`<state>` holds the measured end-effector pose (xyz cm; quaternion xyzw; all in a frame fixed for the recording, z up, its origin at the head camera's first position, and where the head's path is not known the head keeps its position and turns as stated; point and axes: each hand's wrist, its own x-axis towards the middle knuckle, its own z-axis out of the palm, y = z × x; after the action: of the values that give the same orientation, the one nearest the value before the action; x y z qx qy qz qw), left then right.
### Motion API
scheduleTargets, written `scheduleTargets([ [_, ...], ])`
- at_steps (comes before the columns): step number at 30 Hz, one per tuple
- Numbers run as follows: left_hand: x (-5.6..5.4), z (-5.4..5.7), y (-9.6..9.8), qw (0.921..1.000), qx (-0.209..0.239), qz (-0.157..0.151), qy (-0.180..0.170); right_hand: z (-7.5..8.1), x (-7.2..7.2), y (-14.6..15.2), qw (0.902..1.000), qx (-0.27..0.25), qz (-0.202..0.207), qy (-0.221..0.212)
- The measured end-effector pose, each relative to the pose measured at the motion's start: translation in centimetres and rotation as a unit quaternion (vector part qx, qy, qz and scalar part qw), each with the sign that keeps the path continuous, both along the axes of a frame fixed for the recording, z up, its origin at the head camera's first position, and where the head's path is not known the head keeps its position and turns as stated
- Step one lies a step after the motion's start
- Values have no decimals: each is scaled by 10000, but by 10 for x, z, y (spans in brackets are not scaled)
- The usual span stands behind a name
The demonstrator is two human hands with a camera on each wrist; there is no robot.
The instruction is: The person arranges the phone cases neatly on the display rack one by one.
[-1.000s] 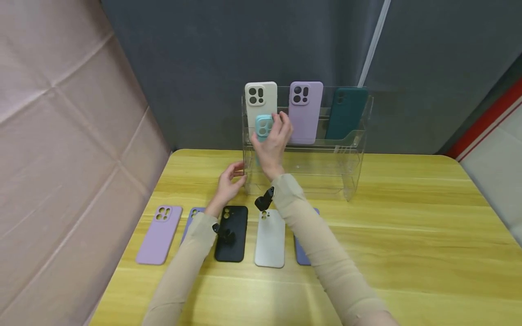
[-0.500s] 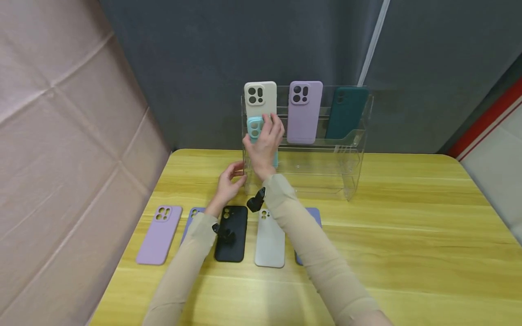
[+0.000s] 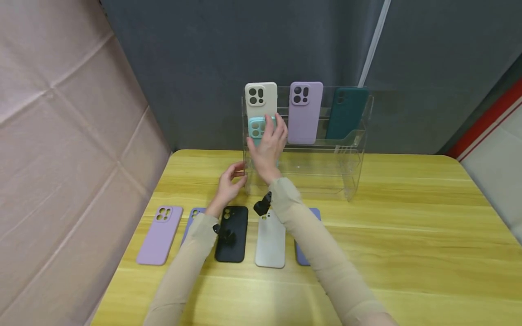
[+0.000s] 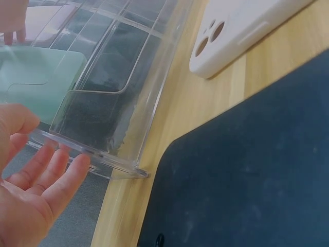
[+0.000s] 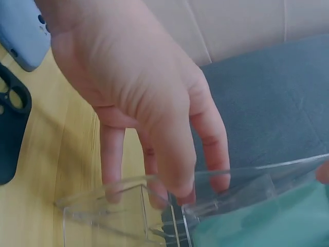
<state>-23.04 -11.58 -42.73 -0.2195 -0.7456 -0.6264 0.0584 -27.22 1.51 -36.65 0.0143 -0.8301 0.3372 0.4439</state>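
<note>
A clear tiered rack [image 3: 314, 168] stands on the table. My right hand [image 3: 268, 150] holds a turquoise phone case [image 3: 257, 128] by its sides at the rack's left, in front of an upright cream phone case [image 3: 263, 110]. The turquoise case [image 4: 43, 72] shows through the clear plastic in the left wrist view. My left hand [image 3: 229, 185] touches the rack's left side with extended fingers. The right wrist view has the left hand [image 5: 139, 87] close up, with fingertips at the clear panel. Only a fingertip of the right hand [image 5: 323, 173] shows there.
A lilac case [image 3: 305, 122] and a dark teal case [image 3: 346, 113] stand in the rack's upper tier. On the table lie a lilac case [image 3: 159, 240], a partly covered bluish case [image 3: 191, 222], a black case [image 3: 235, 226], a white case [image 3: 271, 244] and a blue case [image 3: 302, 256].
My right hand has moved left with the turquoise case, then slightly back right, and the case now looks more level. The left hand has stayed at the rack's side.
</note>
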Motion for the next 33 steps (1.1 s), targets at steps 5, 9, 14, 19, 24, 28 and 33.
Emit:
scheduleTargets([
  [5, 0, 0, 0, 10000, -8, -15, -62, -2, 7, 11, 9993, 23, 368, 27],
  [9, 0, 0, 0, 10000, -21, -22, -69, -2, 16, 19, 9980, -112, 617, 97],
  [14, 0, -1, 0, 9999, -76, 55, -134, -2, 28, 27, 9949, -303, 938, 226],
  [19, 0, -1, 0, 9998, -51, 76, -180, -5, 38, 33, 9906, -323, 1307, 234],
  [24, 0, 0, 0, 9998, -47, 64, -206, -10, 50, 39, 9873, -313, 1553, -61],
  [28, 0, 0, 0, 9998, -40, 76, -194, -15, 59, 44, 9843, -350, 1723, -127],
  [33, 0, 0, 1, 9996, -76, 127, -234, -22, 69, 51, 9816, -372, 1866, -120],
])
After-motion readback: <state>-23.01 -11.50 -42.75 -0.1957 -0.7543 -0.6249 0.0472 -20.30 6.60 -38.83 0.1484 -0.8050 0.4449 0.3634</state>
